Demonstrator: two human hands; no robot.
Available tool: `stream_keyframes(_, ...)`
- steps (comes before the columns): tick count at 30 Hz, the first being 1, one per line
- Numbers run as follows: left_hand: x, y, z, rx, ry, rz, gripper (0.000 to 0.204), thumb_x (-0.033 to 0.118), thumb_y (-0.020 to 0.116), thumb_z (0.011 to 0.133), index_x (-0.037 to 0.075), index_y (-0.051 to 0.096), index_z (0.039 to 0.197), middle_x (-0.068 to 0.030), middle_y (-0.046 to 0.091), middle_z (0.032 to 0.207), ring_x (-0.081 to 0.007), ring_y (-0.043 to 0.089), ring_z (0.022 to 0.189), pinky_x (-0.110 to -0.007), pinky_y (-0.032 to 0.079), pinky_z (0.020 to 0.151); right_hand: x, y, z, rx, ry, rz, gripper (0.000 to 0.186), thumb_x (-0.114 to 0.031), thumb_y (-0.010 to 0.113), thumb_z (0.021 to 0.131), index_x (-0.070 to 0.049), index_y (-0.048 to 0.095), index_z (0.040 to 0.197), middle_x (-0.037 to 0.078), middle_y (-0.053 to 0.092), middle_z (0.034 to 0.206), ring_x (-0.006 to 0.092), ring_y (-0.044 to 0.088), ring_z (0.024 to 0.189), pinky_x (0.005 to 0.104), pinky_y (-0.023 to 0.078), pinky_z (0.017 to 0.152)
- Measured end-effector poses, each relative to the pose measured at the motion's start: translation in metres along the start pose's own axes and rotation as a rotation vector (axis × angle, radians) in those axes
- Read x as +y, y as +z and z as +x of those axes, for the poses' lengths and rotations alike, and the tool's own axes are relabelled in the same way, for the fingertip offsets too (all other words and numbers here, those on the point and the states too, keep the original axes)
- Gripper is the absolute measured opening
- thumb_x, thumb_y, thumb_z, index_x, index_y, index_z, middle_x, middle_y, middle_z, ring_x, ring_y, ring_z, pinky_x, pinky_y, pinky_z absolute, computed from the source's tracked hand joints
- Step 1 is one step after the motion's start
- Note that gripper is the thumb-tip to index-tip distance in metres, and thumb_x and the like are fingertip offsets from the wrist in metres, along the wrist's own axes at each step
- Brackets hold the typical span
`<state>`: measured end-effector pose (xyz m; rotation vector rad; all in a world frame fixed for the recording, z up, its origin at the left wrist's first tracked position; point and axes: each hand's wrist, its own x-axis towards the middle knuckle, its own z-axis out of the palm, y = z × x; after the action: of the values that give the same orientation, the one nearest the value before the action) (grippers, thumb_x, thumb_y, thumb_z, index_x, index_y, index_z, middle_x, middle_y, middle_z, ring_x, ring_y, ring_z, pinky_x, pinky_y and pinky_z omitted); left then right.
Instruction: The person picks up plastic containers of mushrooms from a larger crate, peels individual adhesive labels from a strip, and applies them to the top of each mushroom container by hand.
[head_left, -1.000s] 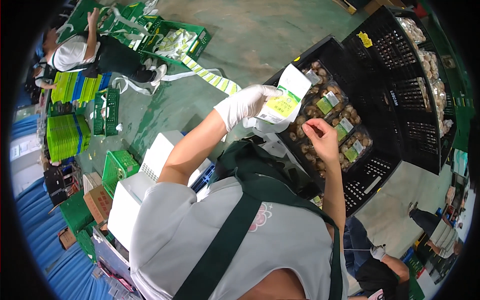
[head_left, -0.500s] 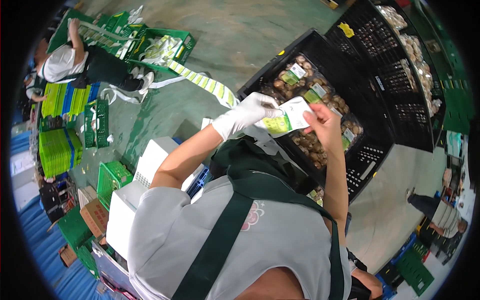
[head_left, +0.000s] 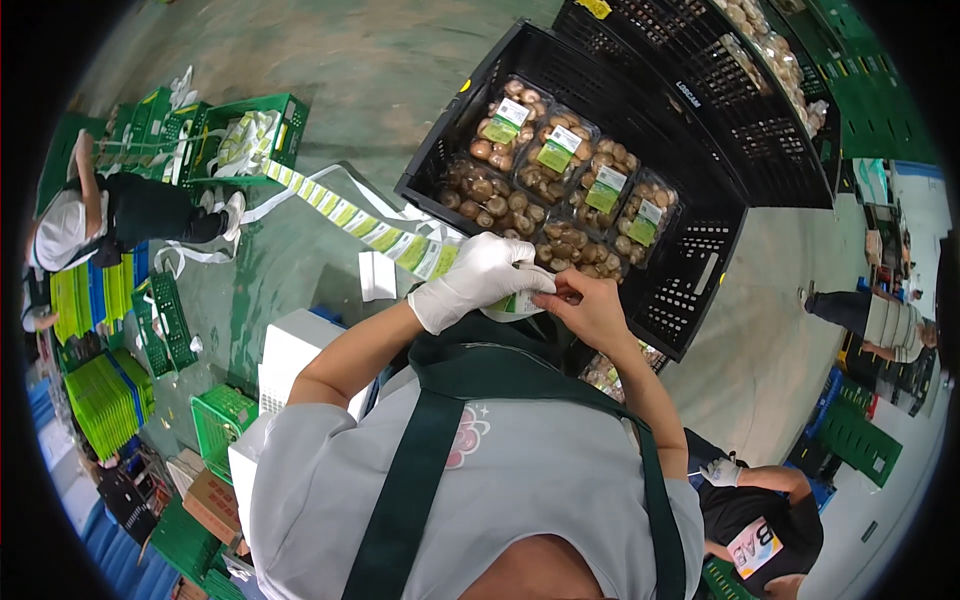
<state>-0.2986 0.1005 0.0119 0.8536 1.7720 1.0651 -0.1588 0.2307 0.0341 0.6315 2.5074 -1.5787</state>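
My left hand [head_left: 478,283], in a white glove, is closed on a strip of green-and-white labels [head_left: 352,223] that trails off to the upper left. My bare right hand [head_left: 592,312] pinches at the edge of a label [head_left: 518,303] beside the gloved fingers, which partly hide it. Both hands meet in front of my chest, at the near edge of a black crate [head_left: 712,262]. Inside the crate, several clear packs of brown mushrooms in the far row carry labels, such as one mushroom pack [head_left: 603,186]. Nearer mushroom packs [head_left: 487,195] show no label.
The strip leads back to a green crate [head_left: 292,128] heaped with labels. Another black crate [head_left: 690,90] stands beyond mine. White boxes [head_left: 300,350] stand at my left. One person [head_left: 130,205] works at the far left, another [head_left: 770,515] at the lower right.
My hands have drawn together and nearer my body, and the label held spread between them is now mostly hidden. The whole view has shifted, bringing the mushroom packs more fully into sight.
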Motion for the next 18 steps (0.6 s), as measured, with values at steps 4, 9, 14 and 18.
stream_keyframes(4, -0.004, 0.01, 0.001, 0.048, 0.28, -0.058, 0.012, 0.02, 0.069, 0.072, 0.009, 0.067, 0.077, -0.0081, 0.065, 0.072, -0.0224, 0.062, 0.064, -0.031, 0.049, 0.059, 0.011, -0.001, -0.003, 0.1, 0.033, 0.01, 0.023, -0.015, 0.075, 0.07, -0.001, 0.061, 0.083, 0.005, 0.064, 0.07, 0.0111, 0.062, 0.061, 0.0237, 0.049, 0.058)
stream_keyframes(9, -0.012, 0.013, 0.006, 0.125, 0.532, 0.054, 0.012, 0.006, 0.066, 0.073, 0.005, 0.067, 0.085, -0.0094, 0.067, 0.08, -0.0235, 0.065, 0.07, -0.03, 0.051, 0.064, 0.008, 0.001, -0.003, 0.164, 0.055, 0.038, 0.022, -0.009, 0.074, 0.07, 0.0, 0.061, 0.084, 0.005, 0.063, 0.069, 0.0081, 0.059, 0.06, 0.0211, 0.048, 0.058)
stream_keyframes(14, 0.001, 0.006, 0.006, 0.006, 0.248, -0.207, 0.012, 0.004, 0.065, 0.076, 0.002, 0.067, 0.088, -0.0072, 0.067, 0.081, -0.0154, 0.063, 0.072, -0.025, 0.049, 0.066, 0.027, -0.015, 0.002, 0.01, 0.174, 0.55, 0.015, -0.004, 0.069, 0.076, 0.003, 0.06, 0.086, 0.004, 0.062, 0.071, 0.0065, 0.056, 0.059, 0.0193, 0.045, 0.051)
stream_keyframes(18, 0.0, 0.008, 0.015, 0.001, 0.121, -0.233, 0.013, 0.011, 0.066, 0.078, 0.004, 0.068, 0.089, -0.0057, 0.065, 0.077, -0.0109, 0.058, 0.069, -0.024, 0.046, 0.063, 0.035, -0.018, 0.006, -0.016, 0.146, 0.582, 0.014, -0.008, 0.065, 0.08, 0.003, 0.061, 0.089, 0.003, 0.061, 0.073, 0.0067, 0.055, 0.058, 0.0203, 0.045, 0.053)
